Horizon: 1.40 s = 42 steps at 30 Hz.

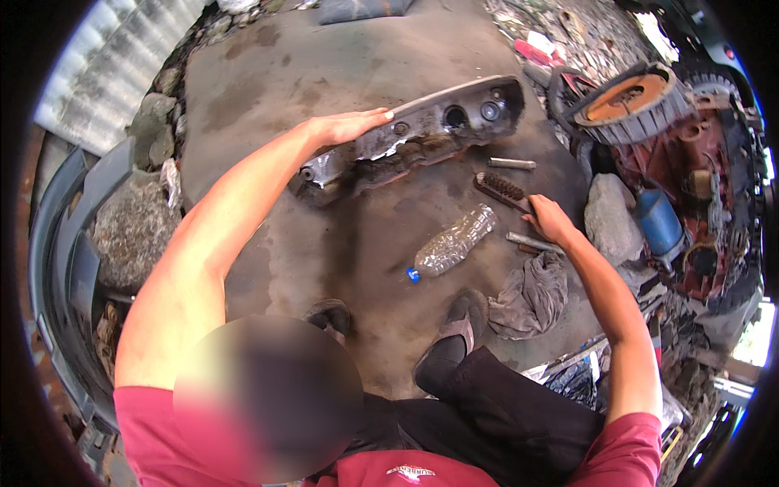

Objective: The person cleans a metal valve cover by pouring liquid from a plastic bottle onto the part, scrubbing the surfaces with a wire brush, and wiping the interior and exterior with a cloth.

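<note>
A grimy metal engine valve cover [426, 125] is tilted up on its long side, its bolt holes and a round dark opening facing me. My left hand [350, 126] grips its upper edge towards the left end; the thumb is hidden. To the right, my right hand [549, 220] is closed around the handle of a dark-bristled scrub brush [502, 190], bristles upward. The brush is apart from the cover. Two short metal tubes lie near it, one tube [511, 163] beyond the brush and the other tube [532, 241] just below my right hand.
A clear plastic bottle [453, 240] with a blue cap lies on the stained ground sheet [268, 79]. A crumpled grey cloth [530, 298] is beside my right foot. Along the right stand a stone [611, 219] and a reddish engine block [663, 164]; rocks [139, 231] border the left.
</note>
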Motion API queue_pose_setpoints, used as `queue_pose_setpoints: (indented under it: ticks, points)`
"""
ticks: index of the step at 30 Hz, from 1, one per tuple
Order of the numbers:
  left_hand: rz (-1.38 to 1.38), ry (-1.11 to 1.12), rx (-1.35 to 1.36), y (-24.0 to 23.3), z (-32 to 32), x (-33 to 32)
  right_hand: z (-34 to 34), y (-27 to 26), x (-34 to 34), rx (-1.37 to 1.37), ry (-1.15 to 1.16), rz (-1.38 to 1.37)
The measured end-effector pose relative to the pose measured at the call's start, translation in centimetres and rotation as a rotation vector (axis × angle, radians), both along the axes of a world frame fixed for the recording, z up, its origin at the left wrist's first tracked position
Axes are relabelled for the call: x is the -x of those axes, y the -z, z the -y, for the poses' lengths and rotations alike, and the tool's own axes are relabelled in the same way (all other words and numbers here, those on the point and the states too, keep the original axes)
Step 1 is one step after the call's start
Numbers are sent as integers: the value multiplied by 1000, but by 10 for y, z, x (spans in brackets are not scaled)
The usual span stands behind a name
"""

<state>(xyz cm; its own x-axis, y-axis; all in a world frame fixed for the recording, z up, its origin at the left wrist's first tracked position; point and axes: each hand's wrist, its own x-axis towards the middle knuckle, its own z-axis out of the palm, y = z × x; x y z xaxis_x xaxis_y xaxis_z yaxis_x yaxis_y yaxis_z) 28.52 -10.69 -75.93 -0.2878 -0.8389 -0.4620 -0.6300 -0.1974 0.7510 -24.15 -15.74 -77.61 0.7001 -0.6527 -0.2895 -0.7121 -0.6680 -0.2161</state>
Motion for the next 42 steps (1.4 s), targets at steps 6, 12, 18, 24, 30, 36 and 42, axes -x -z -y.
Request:
queue_pose_setpoints:
  ticks: [6, 12, 18, 24, 30, 36, 42]
  points:
    - [-73, 6, 80, 12, -33, -5, -18, -112, -3, -113, 6, 22]
    - [-14, -4, 79, 3, -44, -1, -31, -172, -89, -261, 112, 136]
    - [54, -7, 96, 9, -49, 3, -21, -147, -189, -279, -41, 87]
    - [156, -20, 164, 8, -59, 14, -46, -51, -267, -236, -21, 4]
    - [152, -5, 197, 10, -64, 15, -2, -63, -251, -27, -189, -202]
    - [215, 67, 239, -1, -69, 27, -39, -54, -269, -14, -58, -162]
    - [87, 81, 203, 16, -54, -2, -90, -49, -320, 90, -139, -149]
